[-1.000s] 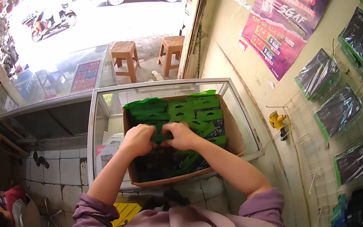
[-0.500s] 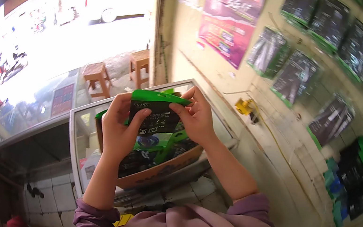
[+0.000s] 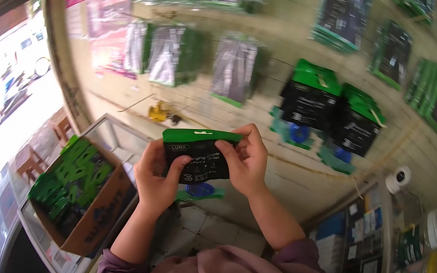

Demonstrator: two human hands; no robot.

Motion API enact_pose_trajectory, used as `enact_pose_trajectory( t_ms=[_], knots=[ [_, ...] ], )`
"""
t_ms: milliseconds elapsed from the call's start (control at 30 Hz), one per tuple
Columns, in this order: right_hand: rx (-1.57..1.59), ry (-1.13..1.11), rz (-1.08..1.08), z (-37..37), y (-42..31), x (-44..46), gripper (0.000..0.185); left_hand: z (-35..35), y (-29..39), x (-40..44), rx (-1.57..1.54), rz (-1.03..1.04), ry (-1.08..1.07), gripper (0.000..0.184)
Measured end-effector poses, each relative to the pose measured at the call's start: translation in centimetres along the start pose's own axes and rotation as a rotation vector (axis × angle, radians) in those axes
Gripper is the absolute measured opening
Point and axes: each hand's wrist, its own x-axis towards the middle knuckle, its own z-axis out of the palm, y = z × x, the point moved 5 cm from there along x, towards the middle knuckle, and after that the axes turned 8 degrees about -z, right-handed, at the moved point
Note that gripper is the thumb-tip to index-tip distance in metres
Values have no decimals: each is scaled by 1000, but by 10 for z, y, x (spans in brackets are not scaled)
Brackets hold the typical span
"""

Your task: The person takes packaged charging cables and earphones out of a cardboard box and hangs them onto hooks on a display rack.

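Both hands hold a black packet with a green top strip and "LUNA" lettering (image 3: pixel 200 159) upright in front of me. My left hand (image 3: pixel 162 176) pinches its left side, thumb on the front. At its upper right corner, my right hand (image 3: pixel 244 160) grips with thumb in front and fingers behind. A blue round piece on a teal-green strip (image 3: pixel 199 191) shows below the packet. Lower left, a cardboard box (image 3: pixel 97 214) full of green-topped packets (image 3: pixel 72 176) rests on a glass case. Two bunches of similar packets (image 3: pixel 309 102) (image 3: pixel 358 124) hang on the wall behind.
Clear plastic-wrapped packs (image 3: pixel 235 67) hang along the wall rack. A yellow object (image 3: pixel 158 111) is fixed low on the wall. The glass case (image 3: pixel 116 134) stands at left, shelves with small goods (image 3: pixel 367 246) at right. A white camera-like device (image 3: pixel 402 175) sits atop the shelf.
My hands have come up out of the box with the packet between them. The view has turned right, so the box now lies at lower left and the wall rack fills the view.
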Motion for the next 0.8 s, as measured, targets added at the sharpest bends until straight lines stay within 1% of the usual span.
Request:
enact_pose_trajectory(
  t_ms=[100,167,200,233,267,300,333,367,400,433,467,500,567,600,733,800],
  knots=[
    [-57,96,-40,-58,-23,-17,20,61,-4,-11,-82,-46,-104,32],
    [-147,207,-120,-93,-38,-31,21,100,-7,-20,-154,-107,-166,30],
    [-165,215,-127,-104,-45,-36,21,118,-15,-23,-167,-56,-211,40],
    [-176,289,-202,-116,-55,-41,23,134,-14,-26,-181,-53,-222,40],
    [-181,360,-278,-126,-64,-45,25,150,-13,-29,-270,-77,-211,45],
    [-188,361,-284,-136,-65,-49,25,164,-12,-32,-355,-102,-196,50],
    [-293,394,-350,-149,-64,-54,23,175,-13,-32,-437,-79,-204,56],
    [-396,427,-417,-158,-68,-56,20,185,-17,-29,-440,-72,-205,56],
    [-394,424,-425,-166,-74,-52,20,191,-16,-25,-410,32,-158,53],
    [-550,318,-451,-167,-82,-42,19,196,-15,-20,-378,137,-109,50],
    [-703,210,-475,-166,-89,-32,19,199,-15,-12,-314,203,-115,42],
    [-698,208,-483,-166,-93,-23,19,203,-9,-4,-313,212,-111,42],
    [-645,243,-523,-164,-101,-7,22,208,8,12,-274,215,-105,34],
    [-649,214,-512,-163,-104,0,27,212,14,20,-321,208,-119,30],
    [-705,183,-557,-166,-102,26,35,221,15,50,-325,220,-138,30],
    [-713,183,-526,-169,-94,31,36,225,17,57,-332,194,-155,30]
  ],
)
